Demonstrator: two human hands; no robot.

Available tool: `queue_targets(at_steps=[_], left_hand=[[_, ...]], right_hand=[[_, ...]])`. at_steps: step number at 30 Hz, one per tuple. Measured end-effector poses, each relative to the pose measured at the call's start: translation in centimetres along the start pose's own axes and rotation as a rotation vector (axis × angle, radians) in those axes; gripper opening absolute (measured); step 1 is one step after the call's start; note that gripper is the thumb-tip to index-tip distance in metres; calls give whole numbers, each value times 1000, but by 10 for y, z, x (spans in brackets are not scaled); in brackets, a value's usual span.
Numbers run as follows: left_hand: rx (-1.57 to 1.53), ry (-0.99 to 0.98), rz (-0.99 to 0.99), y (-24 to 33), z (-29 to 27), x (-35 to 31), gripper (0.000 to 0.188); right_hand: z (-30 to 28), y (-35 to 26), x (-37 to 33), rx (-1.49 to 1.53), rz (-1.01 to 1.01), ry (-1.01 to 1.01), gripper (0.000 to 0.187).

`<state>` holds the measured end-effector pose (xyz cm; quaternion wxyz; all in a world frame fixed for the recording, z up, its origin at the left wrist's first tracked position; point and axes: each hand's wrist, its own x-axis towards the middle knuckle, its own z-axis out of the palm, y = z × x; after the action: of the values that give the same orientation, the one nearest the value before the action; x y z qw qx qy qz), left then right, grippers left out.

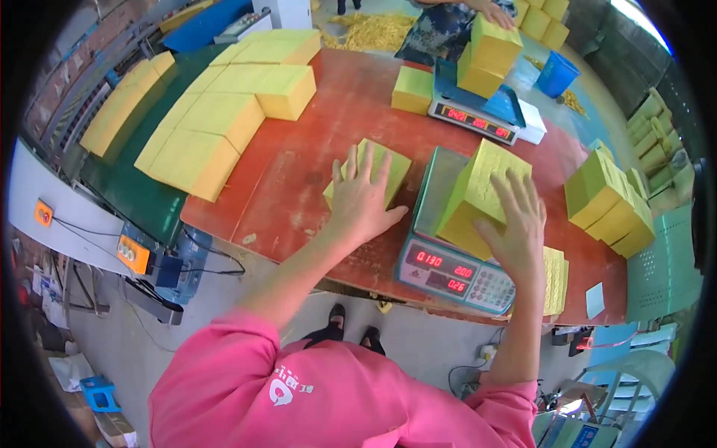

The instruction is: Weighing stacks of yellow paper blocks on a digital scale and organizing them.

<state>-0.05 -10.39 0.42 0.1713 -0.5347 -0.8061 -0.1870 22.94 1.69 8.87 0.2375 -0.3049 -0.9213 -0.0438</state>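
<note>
Yellow stack (478, 200) overhangs scale (448, 261) beside right hand (515, 228)

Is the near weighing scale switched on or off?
On: the near scale shows lit red digits on its front display, under the yellow stack.

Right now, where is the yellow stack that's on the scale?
In the head view, the yellow stack sits on the near scale at the person's right, under the right hand, beside the small stack the left hand presses.
</note>
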Motion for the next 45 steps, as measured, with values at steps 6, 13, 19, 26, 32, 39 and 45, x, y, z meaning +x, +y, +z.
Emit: queue_targets(at_steps=[6, 13, 19, 26, 32, 39, 45], left_hand=[[-69, -283, 142, -72, 22, -26, 90], [-35, -305, 521, -178, -25, -26, 70], [-1247, -189, -923, -172, -18, -163, 49], [-1916, -222, -1012, -132, -15, -243, 63], [-1700, -345, -991, -106, -48, -219, 58], [-1869, -206, -1058, -98, -54, -208, 50], [-1505, -274, -156, -20, -96, -44, 40]], right_hand=[[50, -107, 81, 462, -354, 25, 54], [204, -121, 108, 727, 15, -604, 58], [172, -156, 25, 832, 205, -702, 53], [138, -208, -57, 694, 342, -550, 47], [131, -199, -95, 1049, 350, -562, 63], [124, -148, -120, 1489, 655, -675, 69], [8, -53, -58, 1599, 468, -96, 63]])
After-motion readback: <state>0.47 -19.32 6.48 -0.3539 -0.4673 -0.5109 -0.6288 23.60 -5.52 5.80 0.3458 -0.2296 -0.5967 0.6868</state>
